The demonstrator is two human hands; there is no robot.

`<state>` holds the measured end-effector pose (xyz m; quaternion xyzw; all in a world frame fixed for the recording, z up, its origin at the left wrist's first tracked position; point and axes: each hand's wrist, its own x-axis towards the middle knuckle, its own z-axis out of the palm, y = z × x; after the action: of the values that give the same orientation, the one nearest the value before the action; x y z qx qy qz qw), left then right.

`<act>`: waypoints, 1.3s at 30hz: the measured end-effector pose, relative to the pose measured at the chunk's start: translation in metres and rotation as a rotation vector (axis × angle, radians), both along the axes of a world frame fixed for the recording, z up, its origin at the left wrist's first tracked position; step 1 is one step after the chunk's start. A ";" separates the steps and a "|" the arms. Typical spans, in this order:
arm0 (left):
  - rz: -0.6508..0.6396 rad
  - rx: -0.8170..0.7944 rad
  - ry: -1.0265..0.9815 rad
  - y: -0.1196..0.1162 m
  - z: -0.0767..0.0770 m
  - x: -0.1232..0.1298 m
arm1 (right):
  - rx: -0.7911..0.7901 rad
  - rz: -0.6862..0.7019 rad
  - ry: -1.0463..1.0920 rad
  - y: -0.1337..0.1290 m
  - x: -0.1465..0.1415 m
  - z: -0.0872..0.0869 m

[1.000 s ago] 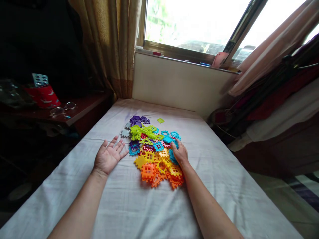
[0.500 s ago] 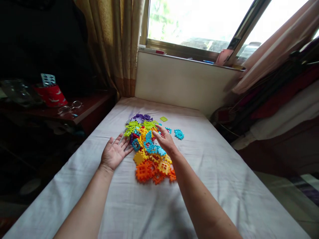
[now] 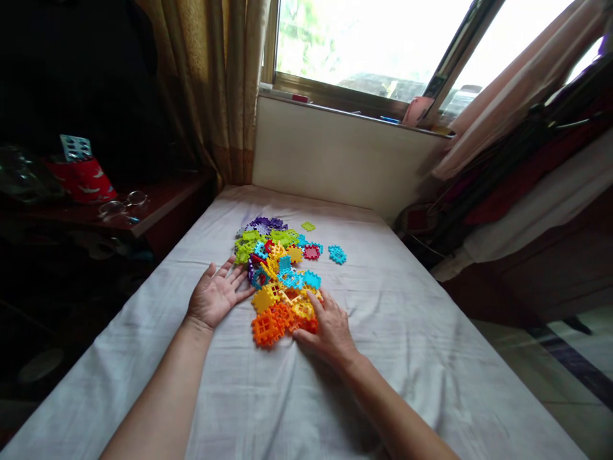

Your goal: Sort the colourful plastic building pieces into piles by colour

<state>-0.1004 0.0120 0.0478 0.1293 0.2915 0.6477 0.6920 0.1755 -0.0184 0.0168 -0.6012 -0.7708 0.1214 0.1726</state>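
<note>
A loose heap of plastic interlocking tiles lies on the pale bedsheet (image 3: 383, 287). Orange tiles (image 3: 265, 328) are at its near end, then yellow tiles (image 3: 262, 299), blue tiles (image 3: 290, 278), green tiles (image 3: 283, 237) and purple tiles (image 3: 265, 225) farther back. My left hand (image 3: 216, 295) rests palm up, fingers spread, against the heap's left edge. At the near right edge, my right hand (image 3: 331, 326) reaches over the orange and yellow tiles with thumb and fingers apart, hiding some of them. A blue tile (image 3: 337, 255) and a green tile (image 3: 308, 226) lie apart from the heap.
On the left, a dark wooden desk (image 3: 167, 199) holds a red container (image 3: 89, 182) and eyeglasses (image 3: 125, 203). A gold curtain (image 3: 234, 96) and a window (image 3: 364, 51) are beyond the bed. Clothes (image 3: 536, 211) hang along the right side.
My right hand has come down and nearer, from above the middle of the heap to its near right edge. My left hand stays palm up beside the tiles.
</note>
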 end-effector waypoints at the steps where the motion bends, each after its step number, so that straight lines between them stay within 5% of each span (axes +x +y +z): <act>1: -0.004 -0.009 -0.004 -0.001 0.000 0.000 | 0.015 0.025 0.025 0.011 -0.006 0.003; 7: -0.033 -0.010 -0.021 -0.001 0.000 0.000 | 0.135 0.007 0.273 0.091 -0.046 0.018; 13: -0.050 -0.012 -0.047 0.000 -0.001 -0.002 | -0.026 0.052 0.510 0.162 -0.087 0.057; 17: -0.003 -0.036 -0.052 0.002 -0.001 -0.003 | 0.009 -0.054 0.297 0.157 -0.054 0.061; 21: -0.002 -0.046 -0.045 0.005 -0.002 -0.001 | -0.120 -0.003 0.038 0.115 -0.022 0.030; 26: -0.039 -0.046 -0.027 0.007 -0.004 -0.001 | -0.063 -0.072 -0.003 0.104 -0.048 0.008; 39: -0.142 -0.036 -0.024 0.002 -0.007 -0.007 | 0.008 0.023 0.192 0.209 -0.121 0.078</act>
<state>-0.1069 0.0142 0.0406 0.1296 0.2850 0.5931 0.7418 0.0544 0.1906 0.0953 -0.5770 -0.7581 0.1775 0.2468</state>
